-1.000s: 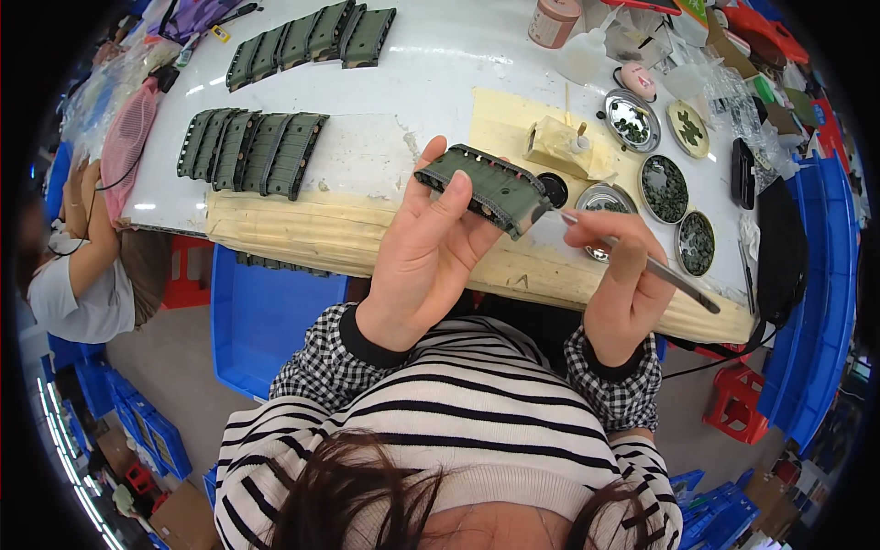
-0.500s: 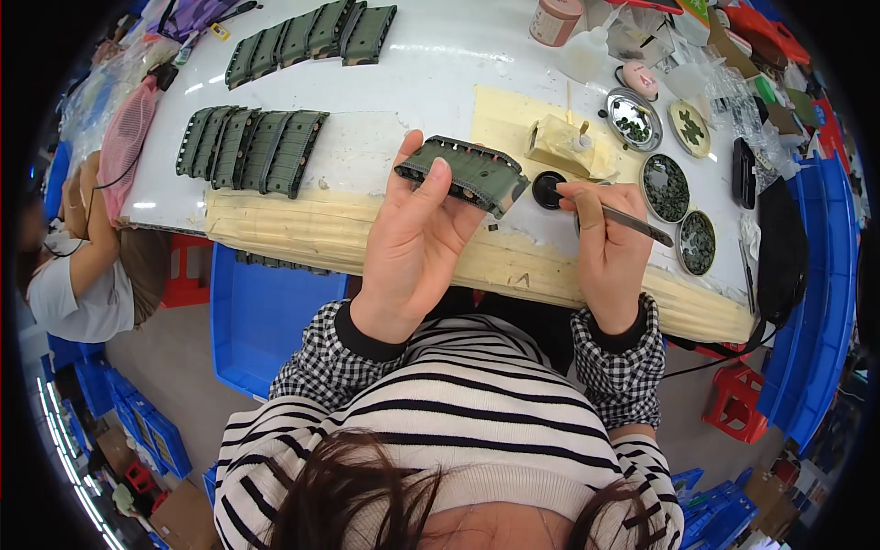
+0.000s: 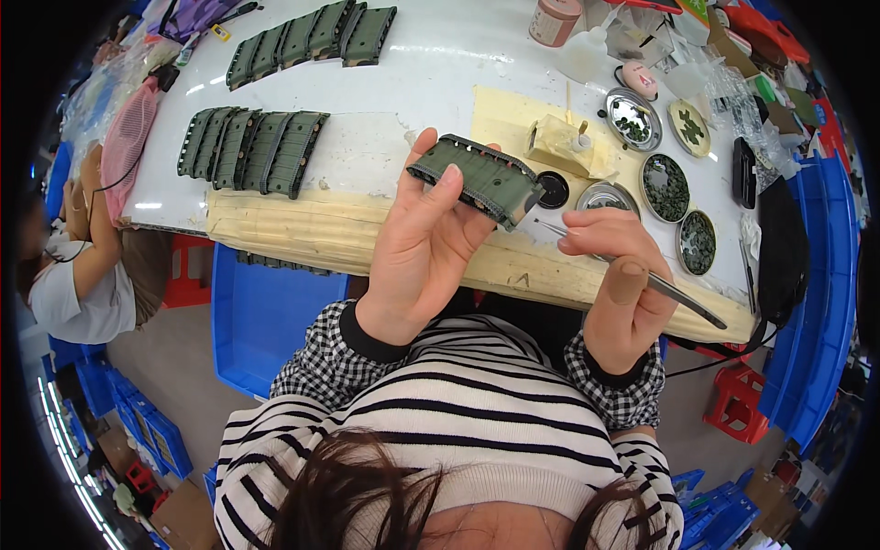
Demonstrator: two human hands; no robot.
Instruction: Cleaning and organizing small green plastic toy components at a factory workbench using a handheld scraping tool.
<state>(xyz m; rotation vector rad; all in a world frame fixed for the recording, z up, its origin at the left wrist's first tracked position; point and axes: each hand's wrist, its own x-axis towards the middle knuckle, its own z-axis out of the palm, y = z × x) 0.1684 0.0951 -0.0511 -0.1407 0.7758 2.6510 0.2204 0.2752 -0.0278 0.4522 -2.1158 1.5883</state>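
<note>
My left hand (image 3: pixel 417 247) grips a curved green panel (image 3: pixel 478 176) with raised dark edges, its thumb lying across the near side. In my right hand (image 3: pixel 628 284) are slim metal tweezers (image 3: pixel 678 295), their fine tips pointing left, a short way from the panel's right end and apart from it. Just beyond that end lies a small round black dish (image 3: pixel 553 191). Behind my right hand a metal dish (image 3: pixel 609 191) is partly hidden; what the tweezers' tips hold, if anything, is too small to make out.
More green panels (image 3: pixel 252 151) lie in two groups at left. Round dishes of dark green bits (image 3: pixel 665 188) stand at right, near a yellowish taped block (image 3: pixel 564 147) and a bottle (image 3: pixel 585 55). Below the table edge is a blue bin (image 3: pixel 266 321). A person (image 3: pixel 87 257) sits at far left.
My right hand has drawn back toward me and right with the tweezers, tilting and uncovering the metal dish. My left hand has shifted slightly right with the panel.
</note>
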